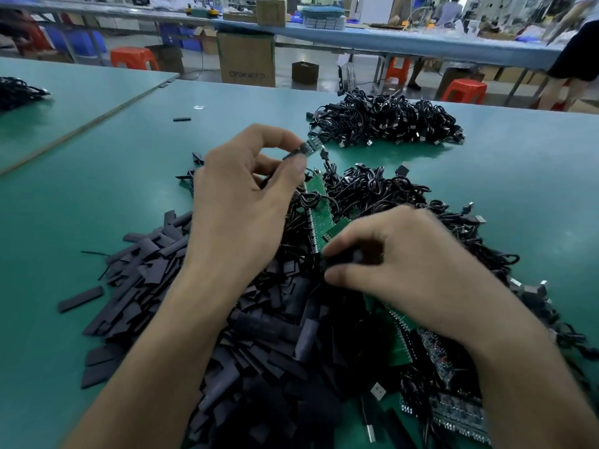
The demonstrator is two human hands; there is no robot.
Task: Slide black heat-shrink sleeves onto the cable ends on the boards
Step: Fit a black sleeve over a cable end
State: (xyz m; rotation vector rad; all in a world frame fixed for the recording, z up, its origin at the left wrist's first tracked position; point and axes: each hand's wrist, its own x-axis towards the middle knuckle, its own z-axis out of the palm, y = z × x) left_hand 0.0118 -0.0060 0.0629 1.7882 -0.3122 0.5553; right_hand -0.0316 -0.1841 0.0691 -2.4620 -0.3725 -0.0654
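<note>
Two hands (240, 202) (405, 264), pinch-grips on board (308, 148), sleeve (340, 262)

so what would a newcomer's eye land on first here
The two hands mid-table: the left hand pinches a small board strip above the green boards, the right hand pinches what looks like a black sleeve at their near end. Next, the big heap of black sleeves spilling toward the near left, and a tangled cable pile farther back on the green table.
</note>
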